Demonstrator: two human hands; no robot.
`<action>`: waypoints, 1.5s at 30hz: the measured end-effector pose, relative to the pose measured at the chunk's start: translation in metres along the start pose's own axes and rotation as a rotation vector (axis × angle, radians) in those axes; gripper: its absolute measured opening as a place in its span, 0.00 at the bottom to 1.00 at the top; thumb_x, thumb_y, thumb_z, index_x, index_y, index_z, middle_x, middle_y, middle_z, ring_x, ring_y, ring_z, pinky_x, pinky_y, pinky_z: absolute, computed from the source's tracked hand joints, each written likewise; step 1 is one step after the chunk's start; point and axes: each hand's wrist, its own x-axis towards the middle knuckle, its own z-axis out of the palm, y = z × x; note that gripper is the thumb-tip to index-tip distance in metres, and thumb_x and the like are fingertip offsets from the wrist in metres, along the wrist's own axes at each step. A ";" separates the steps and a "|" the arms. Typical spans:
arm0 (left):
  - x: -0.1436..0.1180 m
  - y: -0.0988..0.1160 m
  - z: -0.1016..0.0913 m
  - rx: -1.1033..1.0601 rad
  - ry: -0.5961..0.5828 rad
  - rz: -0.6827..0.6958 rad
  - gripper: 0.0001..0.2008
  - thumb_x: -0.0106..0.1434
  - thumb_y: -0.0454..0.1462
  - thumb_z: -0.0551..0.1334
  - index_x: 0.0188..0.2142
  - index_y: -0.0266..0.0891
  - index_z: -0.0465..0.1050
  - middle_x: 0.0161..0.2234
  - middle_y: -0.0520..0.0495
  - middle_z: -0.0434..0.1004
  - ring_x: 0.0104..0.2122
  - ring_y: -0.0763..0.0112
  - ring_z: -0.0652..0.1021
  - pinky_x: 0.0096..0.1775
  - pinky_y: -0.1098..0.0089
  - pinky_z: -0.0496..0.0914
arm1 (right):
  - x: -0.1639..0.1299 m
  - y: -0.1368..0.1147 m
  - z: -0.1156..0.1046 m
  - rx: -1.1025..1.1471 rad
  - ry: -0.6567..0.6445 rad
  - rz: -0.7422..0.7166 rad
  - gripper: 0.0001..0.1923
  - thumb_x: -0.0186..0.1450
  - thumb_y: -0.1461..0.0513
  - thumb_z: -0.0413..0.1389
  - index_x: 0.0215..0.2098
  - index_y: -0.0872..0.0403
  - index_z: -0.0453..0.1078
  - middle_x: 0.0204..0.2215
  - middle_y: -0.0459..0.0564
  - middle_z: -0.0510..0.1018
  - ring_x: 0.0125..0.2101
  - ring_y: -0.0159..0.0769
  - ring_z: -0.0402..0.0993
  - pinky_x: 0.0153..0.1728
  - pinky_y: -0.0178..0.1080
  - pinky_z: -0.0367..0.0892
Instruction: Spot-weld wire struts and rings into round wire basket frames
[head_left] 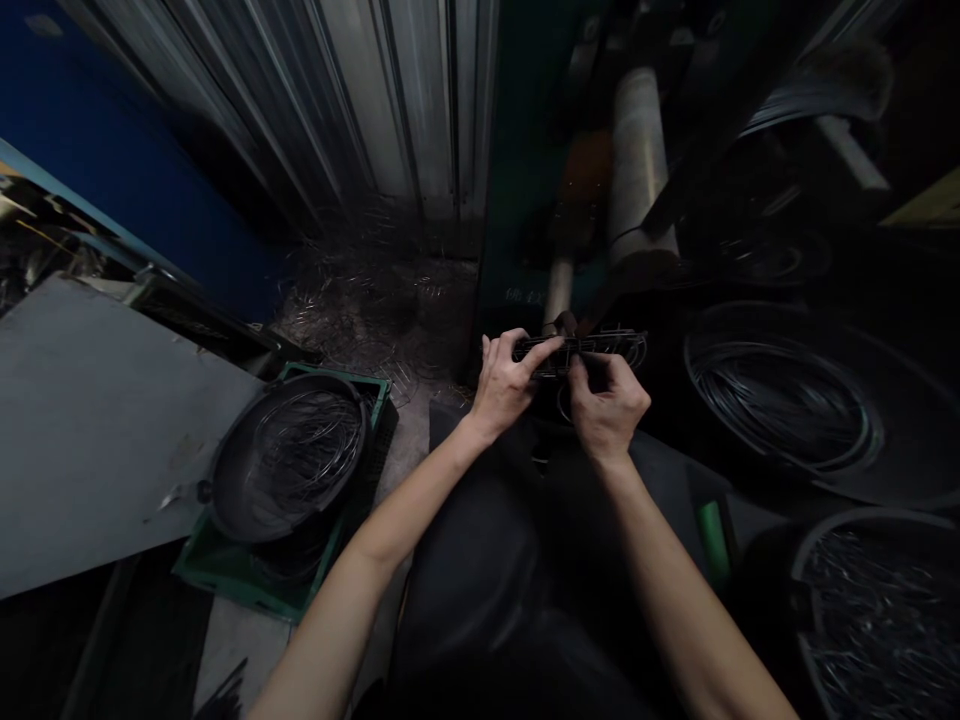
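One wire frame [636, 346] sits in front of you, just under the end of the machine's thin rod [559, 290]; whether they touch, you cannot tell. Your left hand [506, 382] is closed on its left end, thumb and fingers around the wires. Your right hand [609, 405] has its fingers curled and pinches the near side, though which wire it grips is too dark to tell. Above stands a thick metal cylinder [637, 150]. To your left, a black basin [270, 515] of wires rests on a green crate [225, 575]. To your right are a wide tub [919, 430] with wire rings and a bucket [806, 620] of small metal pieces.
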 end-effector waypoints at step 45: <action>-0.020 -0.078 0.037 -0.263 0.226 0.009 0.48 0.51 0.53 0.67 0.63 0.45 0.41 0.63 0.36 0.46 0.63 0.51 0.54 0.62 0.49 0.53 | -0.071 0.127 -0.216 -0.695 0.065 0.548 0.20 0.51 0.46 0.50 0.32 0.48 0.72 0.33 0.63 0.77 0.39 0.54 0.75 0.39 0.52 0.68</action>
